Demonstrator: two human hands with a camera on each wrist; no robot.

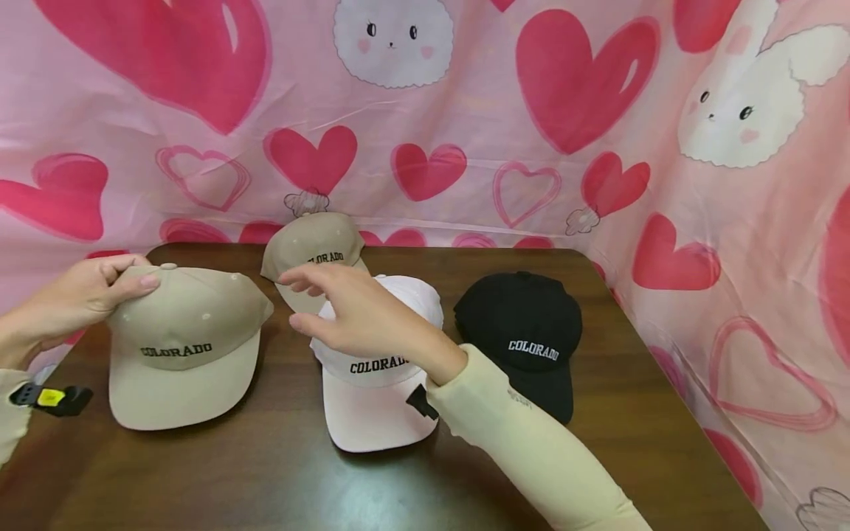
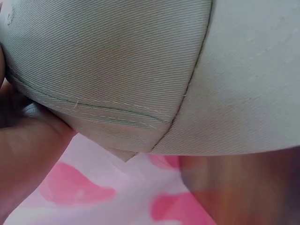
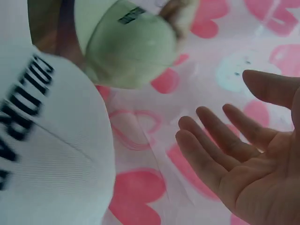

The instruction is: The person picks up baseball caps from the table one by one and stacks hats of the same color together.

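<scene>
At the left of the head view, my left hand (image 1: pixel 99 291) grips the crown of a khaki baseball cap (image 1: pixel 192 313) lettered COLORADO, thumb on the outside. Its cloth and brim seam (image 2: pixel 183 89) fill most of the left wrist view. My right hand (image 1: pixel 368 317) hovers above a white baseball cap (image 1: pixel 368 413), fingers spread and holding nothing. The right wrist view shows this right hand (image 3: pixel 243 161) with its palm up to the camera, beside the white crown (image 3: pixel 65 140). Behind it stands a beige cap (image 1: pixel 308 240), partly hidden by the right hand.
A black COLORADO cap (image 1: pixel 521 313) rests on the brown wooden table (image 1: pixel 219 479), right of the white one. Pink cloth (image 1: pixel 465 96) with hearts and animal faces hangs behind the table and along its right side.
</scene>
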